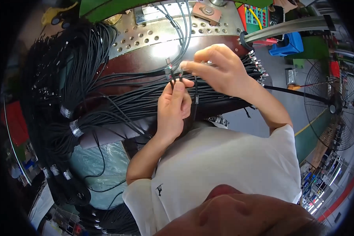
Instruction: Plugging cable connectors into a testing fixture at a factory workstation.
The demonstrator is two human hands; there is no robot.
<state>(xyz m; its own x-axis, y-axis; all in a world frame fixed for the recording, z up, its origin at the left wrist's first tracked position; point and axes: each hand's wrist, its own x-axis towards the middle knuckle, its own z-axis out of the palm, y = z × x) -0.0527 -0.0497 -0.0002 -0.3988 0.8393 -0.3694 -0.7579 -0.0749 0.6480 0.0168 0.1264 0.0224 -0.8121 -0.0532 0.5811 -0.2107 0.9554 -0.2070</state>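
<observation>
The left hand (pixel 173 104) is closed around a few thin black cables (pixel 195 103), thumb on top, with their metal plug ends (pixel 170 70) standing just above the fist. The right hand (pixel 218 70) reaches in from the right and pinches one of those ends between thumb and forefinger; what exactly sits under the fingertips cannot be told for certain, as the fingers hide it. The held cables hang down from the left hand in front of the white shirt (pixel 232 161), above the near edge of the table (pixel 133 69).

The cables appear light, limp and smooth-jacketed, so likely to slide through a loose grip; the small metal plugs are the stiff part and the sound place to take hold, just behind the tip.

A long sheaf of cables (pixel 145 100) lies across the table from left edge to right edge, plug ends fanned at the right. Thick taped bundles (pixel 63 114) hang off the left edge. The table's far side carries a perforated metal plate (pixel 161 31). Beyond the right edge there is grey workshop floor, a large standing fan (pixel 334 106) and a blue bin (pixel 289 44).
</observation>
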